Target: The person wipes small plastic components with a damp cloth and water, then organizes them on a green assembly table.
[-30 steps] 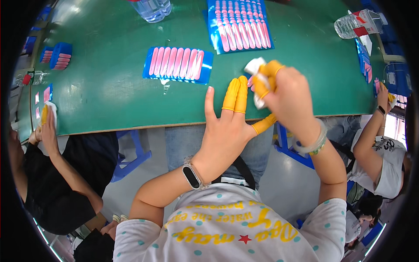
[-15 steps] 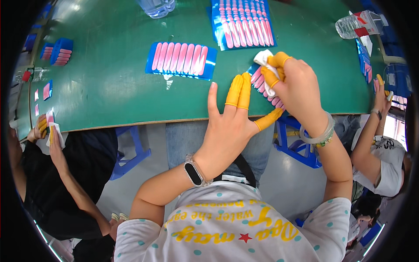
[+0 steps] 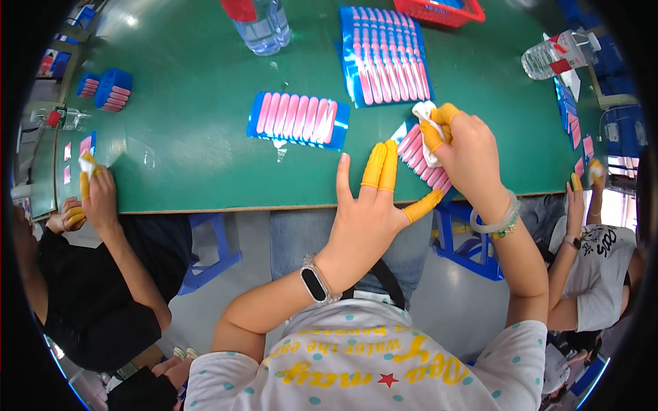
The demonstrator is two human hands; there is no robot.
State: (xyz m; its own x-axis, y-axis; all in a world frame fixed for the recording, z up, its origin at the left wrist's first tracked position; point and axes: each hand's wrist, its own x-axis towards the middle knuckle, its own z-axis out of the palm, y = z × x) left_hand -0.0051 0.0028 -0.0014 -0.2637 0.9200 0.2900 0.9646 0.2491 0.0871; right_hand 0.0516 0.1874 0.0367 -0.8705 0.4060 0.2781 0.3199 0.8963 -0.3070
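A small blue sheet with a row of pink rounded strips (image 3: 426, 168) lies slanted near the table's front edge. My left hand (image 3: 363, 222) rests with fingers spread, yellow finger cots on the thumb and two fingers; the thumb and fingertips touch the sheet's near and left edges. Pinched in my right hand (image 3: 466, 151), also in yellow finger cots, is a crumpled white cloth (image 3: 425, 114), pressed against the pink strips. My right hand hides part of the sheet. To the left lies another blue sheet of pink strips (image 3: 296, 122), flat and apart from both hands.
Larger blue sheets with rows of pink strips (image 3: 385, 58) lie beyond my hands. A water bottle (image 3: 264, 31) stands at the back, and another bottle (image 3: 548, 58) lies at right. A red basket (image 3: 445, 12) is at the far edge. Co-workers sit on both sides.
The view has shifted, so the table appears lower and the red basket shows. My right hand with the cloth stays on the sheet, its position nearly the same. The left co-worker's hands have moved apart.
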